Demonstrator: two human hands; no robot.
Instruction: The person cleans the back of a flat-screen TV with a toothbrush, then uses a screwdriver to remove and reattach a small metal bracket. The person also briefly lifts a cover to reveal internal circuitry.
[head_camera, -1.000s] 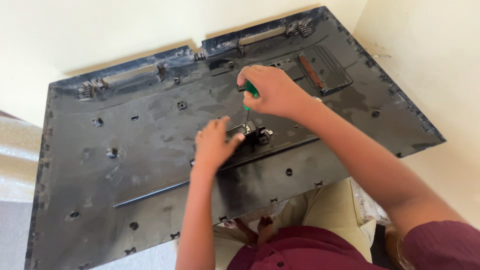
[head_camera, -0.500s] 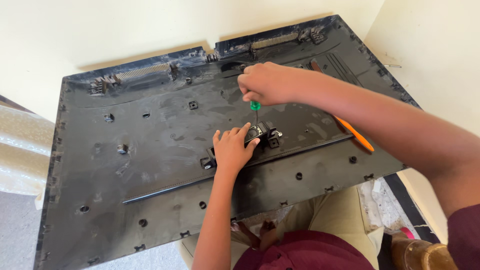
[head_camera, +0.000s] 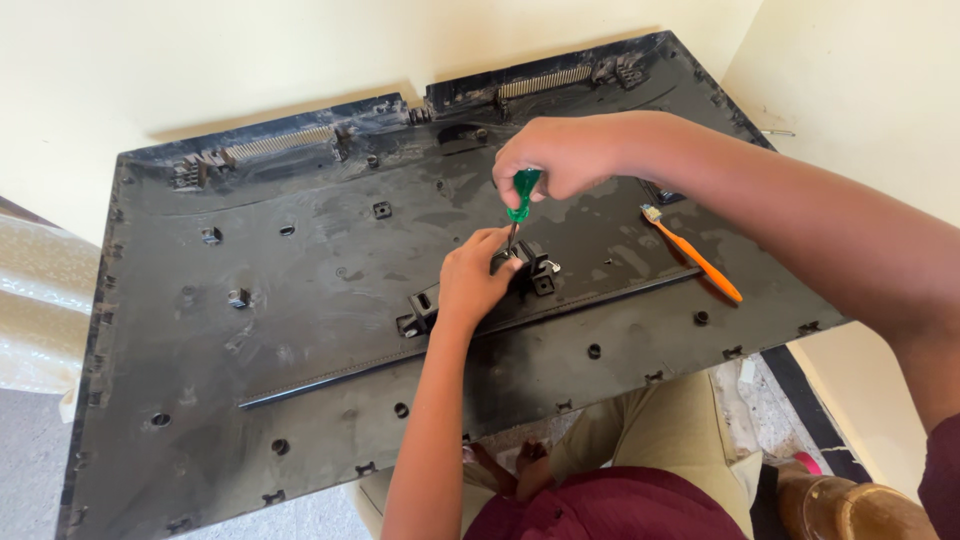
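A large black plastic back cover (head_camera: 300, 330) lies flat across my lap, inner side up, with screw posts and vents along its far edge. My right hand (head_camera: 555, 155) grips a green-handled screwdriver (head_camera: 520, 198), held upright with its tip down at a small black bracket (head_camera: 535, 270) near the panel's middle. My left hand (head_camera: 475, 280) rests on the panel beside that bracket, fingers pinching around the screwdriver's shaft at the tip. A long black rib (head_camera: 330, 370) runs diagonally across the cover below the bracket.
An orange toothbrush (head_camera: 695, 255) lies on the cover to the right of the bracket. Cream walls close in behind and on the right. A pale cushion (head_camera: 40, 300) sits at the left. My knees and bare feet (head_camera: 505, 470) show under the panel's near edge.
The view shifted so the cover sits lower and left in frame. My right hand with the screwdriver rose slightly; my left hand moved from flat on the panel to pinching at the tip.
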